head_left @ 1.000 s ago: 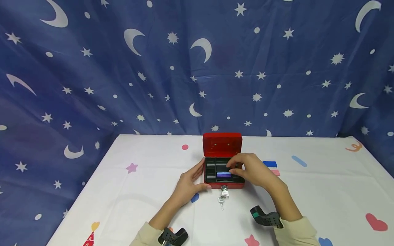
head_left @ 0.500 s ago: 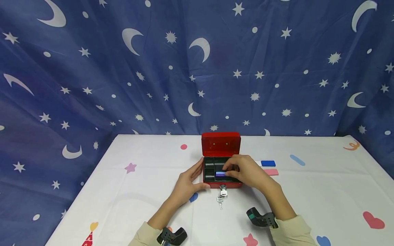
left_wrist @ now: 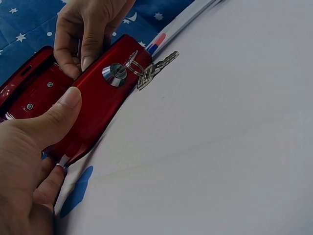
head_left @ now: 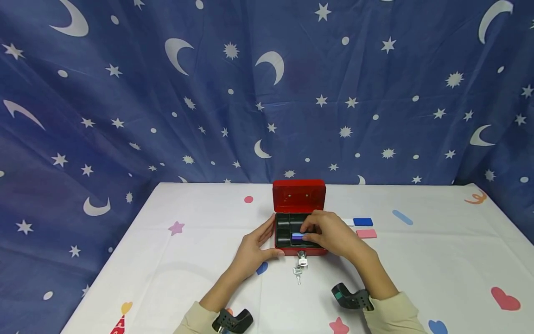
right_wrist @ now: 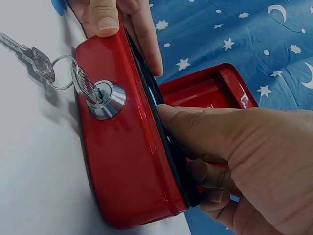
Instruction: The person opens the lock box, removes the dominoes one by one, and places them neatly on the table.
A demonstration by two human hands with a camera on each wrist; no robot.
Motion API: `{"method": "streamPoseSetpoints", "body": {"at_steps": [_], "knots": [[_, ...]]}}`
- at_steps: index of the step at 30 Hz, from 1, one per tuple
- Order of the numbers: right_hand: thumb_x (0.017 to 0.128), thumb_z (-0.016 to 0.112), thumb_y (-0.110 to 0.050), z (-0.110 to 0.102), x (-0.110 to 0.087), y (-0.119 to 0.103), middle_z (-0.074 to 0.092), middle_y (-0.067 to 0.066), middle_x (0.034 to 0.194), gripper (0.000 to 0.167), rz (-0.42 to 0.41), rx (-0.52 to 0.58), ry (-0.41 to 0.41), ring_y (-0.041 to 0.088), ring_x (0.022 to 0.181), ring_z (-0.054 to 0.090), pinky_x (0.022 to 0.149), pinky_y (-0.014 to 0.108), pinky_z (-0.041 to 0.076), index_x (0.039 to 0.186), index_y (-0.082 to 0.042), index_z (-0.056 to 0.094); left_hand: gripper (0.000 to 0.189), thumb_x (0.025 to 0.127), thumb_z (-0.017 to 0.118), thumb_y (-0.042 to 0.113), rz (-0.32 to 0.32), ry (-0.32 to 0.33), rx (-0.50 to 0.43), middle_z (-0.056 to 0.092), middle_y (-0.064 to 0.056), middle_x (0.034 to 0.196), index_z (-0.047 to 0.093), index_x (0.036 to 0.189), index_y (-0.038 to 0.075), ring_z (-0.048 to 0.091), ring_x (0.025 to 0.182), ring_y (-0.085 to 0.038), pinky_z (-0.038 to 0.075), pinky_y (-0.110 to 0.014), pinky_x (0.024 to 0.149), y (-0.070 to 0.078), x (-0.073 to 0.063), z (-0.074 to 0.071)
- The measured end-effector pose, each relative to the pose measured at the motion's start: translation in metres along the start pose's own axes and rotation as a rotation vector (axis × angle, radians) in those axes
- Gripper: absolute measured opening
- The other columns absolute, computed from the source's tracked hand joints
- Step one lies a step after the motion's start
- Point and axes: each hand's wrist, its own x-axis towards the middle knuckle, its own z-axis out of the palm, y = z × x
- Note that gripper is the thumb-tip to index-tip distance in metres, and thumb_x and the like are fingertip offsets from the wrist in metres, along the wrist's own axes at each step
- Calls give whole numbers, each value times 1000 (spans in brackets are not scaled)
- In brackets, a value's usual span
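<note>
A red cash box (head_left: 299,197) stands with its lid raised, its black compartment tray (head_left: 283,223) showing. My left hand (head_left: 254,246) grips the box's left side, the thumb bent round to the front, as the left wrist view shows. Inside the tray's front middle compartment lies a small blue-and-purple piece (head_left: 296,236). My right hand (head_left: 333,232) reaches in from the right with curled fingers; its thumb and index finger pinch the right end of this piece, partly hiding it. Two keys (right_wrist: 41,63) on a ring hang from the silver lock (right_wrist: 108,100), one of them in the keyhole.
Right of the box lie a blue piece (head_left: 363,222), a white piece (head_left: 347,222) beside it, and a pink piece (head_left: 366,234). A white cloth (head_left: 196,269) with printed shapes covers the table. Behind hangs a blue curtain (head_left: 225,116) with moons and stars.
My right hand has moved a little left, its thumb and index finger now over the blue-and-purple piece's right end. The left hand and box stay put.
</note>
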Motion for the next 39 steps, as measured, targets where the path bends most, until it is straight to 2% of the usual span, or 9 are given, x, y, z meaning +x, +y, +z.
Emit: {"method": "streamPoseSetpoints", "body": {"at_steps": [10, 29, 39], "knots": [[83, 75, -10, -1, -1, 1, 53, -12, 75, 12, -28, 15, 10, 12, 73, 51, 70, 29, 50, 84, -22, 70, 92, 72, 84, 20, -1, -2, -26, 38, 4, 148, 35, 149, 19, 40, 131, -11, 38, -24, 101, 1, 0, 0], [78, 79, -13, -2, -1, -3, 54, -10, 78, 11, -16, 9, -16, 13, 76, 52, 74, 30, 50, 82, -21, 72, 93, 71, 84, 18, -9, -4, -44, 37, 4, 149, 35, 149, 18, 39, 131, -11, 38, -23, 101, 0, 0, 0], [77, 80, -13, -3, -1, -3, 58, -7, 82, 12, -9, 12, -22, 15, 80, 54, 78, 34, 52, 85, -20, 73, 93, 70, 84, 19, -9, -6, -42, 37, 3, 148, 35, 149, 17, 40, 131, -11, 38, -23, 101, 1, 0, -1]]}}
